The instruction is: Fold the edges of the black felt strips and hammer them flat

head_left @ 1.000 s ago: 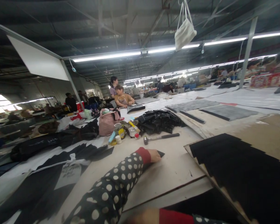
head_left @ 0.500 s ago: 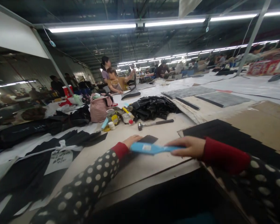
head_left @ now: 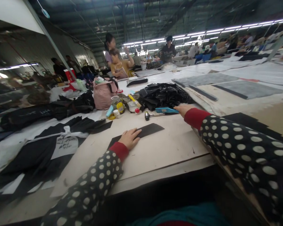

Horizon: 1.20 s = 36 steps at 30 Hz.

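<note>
My left hand (head_left: 130, 139) lies flat with its fingers spread on a dark strip of material (head_left: 152, 129), pressing it to the pale board (head_left: 169, 144). The strip runs slantwise under that hand. Farther off to the right, my right hand (head_left: 182, 109) has its fingers on the handle end of a blue paddle-shaped tool (head_left: 165, 110); bristles or a blade do not show. That tool is at the hammer (head_left: 153, 115), over its handle, in front of a heap of black pieces (head_left: 165, 95).
A glass jar (head_left: 118, 104), a white small pot (head_left: 116, 113) and a yellow-handled brush (head_left: 134, 99) stand near a pink bag (head_left: 105, 94). A tied black bundle (head_left: 43, 150) with a written label lies left. Grey sheets (head_left: 259, 88) lie at right. Co-workers (head_left: 119, 64) are across the table.
My right hand has carried the blue tool away from my left hand, forward to the hammer. The left hand stays on the strip, more of which now shows. The view has tipped down.
</note>
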Available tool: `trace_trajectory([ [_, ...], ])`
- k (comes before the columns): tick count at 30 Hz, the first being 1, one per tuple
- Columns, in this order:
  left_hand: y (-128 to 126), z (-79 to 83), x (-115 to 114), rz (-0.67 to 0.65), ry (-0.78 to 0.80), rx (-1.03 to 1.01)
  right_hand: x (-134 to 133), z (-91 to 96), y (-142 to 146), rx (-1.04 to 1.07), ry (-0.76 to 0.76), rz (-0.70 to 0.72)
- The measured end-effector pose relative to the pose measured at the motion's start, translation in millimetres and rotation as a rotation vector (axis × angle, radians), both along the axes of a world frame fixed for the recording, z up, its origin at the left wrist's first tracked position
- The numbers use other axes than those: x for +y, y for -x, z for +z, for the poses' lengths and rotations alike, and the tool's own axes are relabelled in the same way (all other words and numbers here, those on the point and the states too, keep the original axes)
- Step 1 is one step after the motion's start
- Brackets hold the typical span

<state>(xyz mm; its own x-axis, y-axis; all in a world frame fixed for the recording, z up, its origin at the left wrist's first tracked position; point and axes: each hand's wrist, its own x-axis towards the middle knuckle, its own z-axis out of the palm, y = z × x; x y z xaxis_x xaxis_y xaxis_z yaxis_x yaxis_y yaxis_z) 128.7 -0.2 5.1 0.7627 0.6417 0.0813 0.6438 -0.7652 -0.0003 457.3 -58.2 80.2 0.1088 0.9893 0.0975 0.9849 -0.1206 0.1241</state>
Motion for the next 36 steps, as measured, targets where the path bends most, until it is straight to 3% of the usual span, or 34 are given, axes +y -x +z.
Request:
trace_trajectory([
  [2, 0, -2.0, 3, 0.003, -0.027, -0.026, 9, -0.7, 12, 0.004, -0.006, 0.012],
  [5, -3, -4.7, -5, -0.01, -0.047, -0.045, 17, -8.4, 53, 0.041, 0.007, 0.143],
  [9, -7, -6.1, -25, -0.041, -0.021, -0.021, 18, -38.3, 122, 0.16, 0.041, 0.384],
  [14, 1, -6.0, -56, -0.049, 0.048, 0.021, -8, -79.3, 168, 0.219, 0.063, 0.355],
  [22, 17, -2.6, -110, -0.107, 0.128, 0.014, -83, -92.5, 168, 0.223, 0.013, 0.398],
  [28, 31, 1.5, -125, -0.18, 0.184, -0.066, -104, -89.8, 166, 0.193, 0.077, 0.398],
  [30, 46, 3.4, -123, -0.107, 0.177, -0.098, -104, -78.1, 157, 0.188, 0.127, 0.412],
  [33, 72, 5.1, -114, 0.026, 0.119, -0.151, -95, -45.4, 129, 0.204, 0.154, 0.353],
  [36, 91, 3.2, -107, 0.117, 0.033, -0.189, -65, -11.0, 89, 0.164, -0.006, 0.181],
])
